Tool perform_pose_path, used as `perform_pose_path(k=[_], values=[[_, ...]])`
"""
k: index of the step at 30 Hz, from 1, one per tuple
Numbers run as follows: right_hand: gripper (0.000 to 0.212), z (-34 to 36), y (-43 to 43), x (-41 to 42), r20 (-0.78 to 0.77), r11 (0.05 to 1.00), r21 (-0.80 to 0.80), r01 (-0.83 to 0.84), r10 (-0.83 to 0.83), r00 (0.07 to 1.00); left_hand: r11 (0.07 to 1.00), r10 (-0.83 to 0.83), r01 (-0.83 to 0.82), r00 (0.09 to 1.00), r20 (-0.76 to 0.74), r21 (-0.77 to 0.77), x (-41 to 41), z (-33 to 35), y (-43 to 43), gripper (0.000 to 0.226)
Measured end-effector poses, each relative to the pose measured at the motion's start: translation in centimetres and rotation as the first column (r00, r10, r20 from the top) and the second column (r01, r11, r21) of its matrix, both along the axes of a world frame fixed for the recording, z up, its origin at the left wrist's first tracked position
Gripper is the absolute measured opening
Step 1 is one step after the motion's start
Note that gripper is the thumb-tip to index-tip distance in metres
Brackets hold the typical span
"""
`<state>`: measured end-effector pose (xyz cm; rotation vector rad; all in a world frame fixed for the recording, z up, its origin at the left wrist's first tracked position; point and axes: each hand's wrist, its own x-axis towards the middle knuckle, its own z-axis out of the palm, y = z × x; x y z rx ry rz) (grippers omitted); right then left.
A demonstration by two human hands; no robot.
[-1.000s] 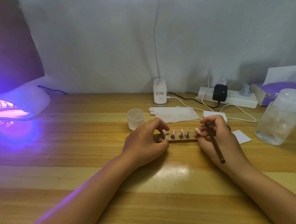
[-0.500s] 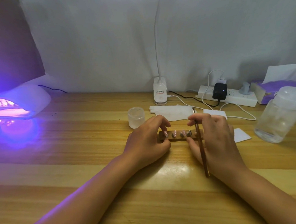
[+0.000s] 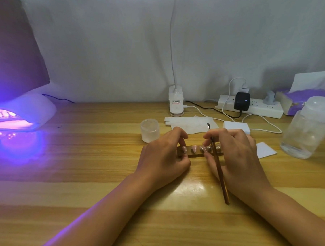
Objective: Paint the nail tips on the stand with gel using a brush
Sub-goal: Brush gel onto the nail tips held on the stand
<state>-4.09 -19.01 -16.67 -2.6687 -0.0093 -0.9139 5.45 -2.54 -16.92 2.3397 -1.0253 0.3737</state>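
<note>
left hand (image 3: 163, 156) pinching 9 o'clock end of stand (image 3: 195, 152), probably steadying it. right hand (image 3: 234, 153) holding brush (image 3: 217, 165) in curled fingers, bristles pointing 12 o'clock, off nail tips (image 3: 194, 149). gel jar (image 3: 150, 130) waiting at 11 o'clock of stand, near for dipping.

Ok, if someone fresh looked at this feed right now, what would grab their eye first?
Probably the UV lamp glowing violet at the far left of the table. Next, the two hands at centre: the left hand holds the left end of the wooden stand with its row of nail tips, while the right hand grips the brush, bristles pointing away. A frosted jar sits just behind the left hand.
</note>
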Motion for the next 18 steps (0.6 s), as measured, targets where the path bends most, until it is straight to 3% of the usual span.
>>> perform_pose_path(k=[12,18], values=[[0.041,-0.2,0.1,0.1,-0.013,0.997,-0.027,-0.078,0.078,0.997,0.977,0.13,-0.157,0.974,-0.183,-0.141,1.2,-0.3,0.0,0.026],[0.039,-0.1,0.2,0.1,-0.036,0.993,-0.012,-0.118,0.117,0.992,0.966,0.128,-0.17,0.969,-0.211,-0.193,1.3,0.1,0.0,0.04]])
